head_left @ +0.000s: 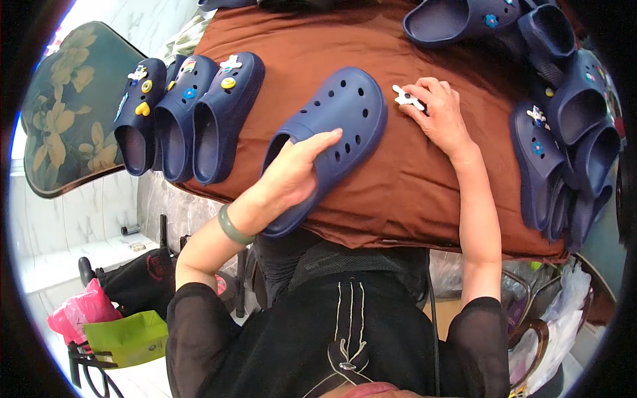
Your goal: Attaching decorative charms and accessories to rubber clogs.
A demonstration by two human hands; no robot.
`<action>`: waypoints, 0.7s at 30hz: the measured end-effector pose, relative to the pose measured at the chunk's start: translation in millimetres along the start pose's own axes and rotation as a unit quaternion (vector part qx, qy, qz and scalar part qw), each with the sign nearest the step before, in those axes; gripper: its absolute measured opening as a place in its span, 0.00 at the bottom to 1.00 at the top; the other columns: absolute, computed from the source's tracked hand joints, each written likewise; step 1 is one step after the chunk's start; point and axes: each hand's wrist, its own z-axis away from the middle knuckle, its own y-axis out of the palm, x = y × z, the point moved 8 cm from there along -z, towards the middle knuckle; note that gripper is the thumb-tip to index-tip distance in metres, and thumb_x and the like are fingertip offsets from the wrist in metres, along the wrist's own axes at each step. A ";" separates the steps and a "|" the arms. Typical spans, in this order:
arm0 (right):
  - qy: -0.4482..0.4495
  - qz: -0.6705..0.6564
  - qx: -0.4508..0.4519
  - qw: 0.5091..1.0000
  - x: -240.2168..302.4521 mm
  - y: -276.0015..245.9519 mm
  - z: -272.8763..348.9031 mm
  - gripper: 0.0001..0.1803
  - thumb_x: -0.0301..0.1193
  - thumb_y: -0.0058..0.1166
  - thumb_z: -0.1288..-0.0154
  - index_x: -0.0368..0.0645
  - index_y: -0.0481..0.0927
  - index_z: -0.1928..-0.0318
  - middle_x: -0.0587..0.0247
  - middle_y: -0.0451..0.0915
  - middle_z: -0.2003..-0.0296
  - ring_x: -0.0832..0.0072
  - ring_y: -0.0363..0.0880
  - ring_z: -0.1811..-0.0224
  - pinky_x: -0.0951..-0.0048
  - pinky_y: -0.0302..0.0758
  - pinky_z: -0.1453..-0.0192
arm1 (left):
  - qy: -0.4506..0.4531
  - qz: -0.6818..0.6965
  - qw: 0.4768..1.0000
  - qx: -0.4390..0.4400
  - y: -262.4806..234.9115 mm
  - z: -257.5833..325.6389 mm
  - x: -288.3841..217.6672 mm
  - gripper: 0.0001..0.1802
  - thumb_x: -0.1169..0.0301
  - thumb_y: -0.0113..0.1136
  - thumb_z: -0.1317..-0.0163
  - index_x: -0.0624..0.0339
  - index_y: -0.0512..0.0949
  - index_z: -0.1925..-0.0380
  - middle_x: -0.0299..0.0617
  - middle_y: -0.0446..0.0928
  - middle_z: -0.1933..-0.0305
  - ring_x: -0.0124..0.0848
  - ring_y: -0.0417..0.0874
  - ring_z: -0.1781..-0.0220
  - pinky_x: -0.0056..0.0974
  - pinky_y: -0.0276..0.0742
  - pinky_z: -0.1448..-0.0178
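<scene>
My left hand (295, 176) is closed round a navy blue clog (332, 114), its thumb lying over the upper and the other fingers hidden. The clog is tilted, toe pointing away and to the right; its upper has round holes and bears no charms. To its right, my right hand (446, 119) pinches a small white shoe charm (402, 99) between thumb and fingers, with a dark spot at its middle. The charm is apart from the clog. A green bangle (231, 225) is on my left wrist.
Navy clogs (229, 106) with colourful charms stand in a row at the left. More decorated clogs (537, 156) are heaped along the right edge and far right corner. A brown cloth (292, 40) covers the table. A flowered chair back (73, 113) stands at the left.
</scene>
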 end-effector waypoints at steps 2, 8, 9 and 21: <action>-0.041 0.024 -0.034 0.998 5.5 6.7 -7.5 0.13 0.36 0.60 0.40 0.48 0.81 0.55 0.66 0.77 0.58 0.67 0.73 0.53 0.64 0.66 0.50 | -0.001 0.024 0.999 -0.024 -11.0 -6.5 3.7 0.20 0.77 0.54 0.35 0.69 0.69 0.43 0.50 0.76 0.44 0.38 0.80 0.45 0.44 0.76 0.38; 0.111 -0.243 -0.096 0.959 -6.2 -18.9 -17.9 0.07 0.27 0.55 0.34 0.38 0.78 0.58 0.57 0.81 0.66 0.70 0.80 0.65 0.69 0.74 0.57 | 0.076 0.066 0.994 -0.041 19.4 26.1 -11.7 0.23 0.79 0.56 0.38 0.67 0.69 0.42 0.49 0.76 0.44 0.38 0.79 0.45 0.44 0.74 0.37; 0.107 -0.281 -0.093 0.949 -1.7 -16.8 -18.4 0.07 0.26 0.53 0.33 0.37 0.78 0.58 0.56 0.82 0.66 0.72 0.80 0.65 0.71 0.75 0.60 | 0.069 0.061 0.995 -0.039 16.5 21.5 -8.8 0.21 0.80 0.54 0.38 0.65 0.70 0.43 0.45 0.75 0.43 0.35 0.75 0.41 0.41 0.68 0.33; 0.117 -0.510 0.014 0.852 45.0 21.0 7.6 0.09 0.29 0.52 0.29 0.38 0.74 0.54 0.69 0.78 0.60 0.83 0.74 0.57 0.78 0.73 0.51 | 0.065 0.063 0.995 -0.041 8.1 27.8 12.2 0.17 0.77 0.55 0.36 0.64 0.73 0.46 0.45 0.78 0.48 0.35 0.80 0.47 0.41 0.76 0.40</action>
